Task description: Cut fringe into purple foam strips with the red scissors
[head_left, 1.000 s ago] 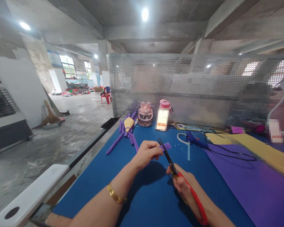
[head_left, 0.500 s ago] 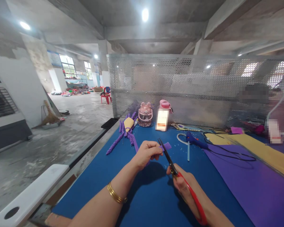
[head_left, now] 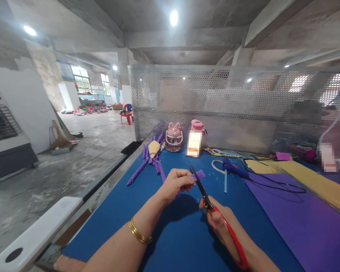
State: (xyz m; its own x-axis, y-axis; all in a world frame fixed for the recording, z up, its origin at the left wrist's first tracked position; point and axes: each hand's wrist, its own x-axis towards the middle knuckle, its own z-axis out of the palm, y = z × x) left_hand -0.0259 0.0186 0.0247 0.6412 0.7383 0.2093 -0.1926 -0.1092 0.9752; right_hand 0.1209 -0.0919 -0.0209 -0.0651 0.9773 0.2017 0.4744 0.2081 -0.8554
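Between the fingers of my left hand (head_left: 177,185) is a narrow purple strip (head_left: 200,175), its short end sticking out to the right. More of the strip seems to hang behind that hand. My right hand (head_left: 222,219) grips a pair of scissors (head_left: 205,196) with red handles and dark blades. The blades point up and away and lie across the strip just beside my left fingertips. Whether they are cutting into it I cannot tell. Beyond my left hand lies a bundle of purple fringed stems (head_left: 137,173) with a yellow piece (head_left: 154,149) on it.
A blue glue gun (head_left: 235,169) with its black cord lies on the blue table (head_left: 164,241). Purple sheets (head_left: 294,211) and yellow sheets (head_left: 317,181) cover the right side. Pink bottles (head_left: 174,138) stand at the back before a perforated metal screen (head_left: 229,109).
Almost nothing differs. The strip and my left hand keep their place, while my right hand's grip on the scissors handles shifts very slightly.
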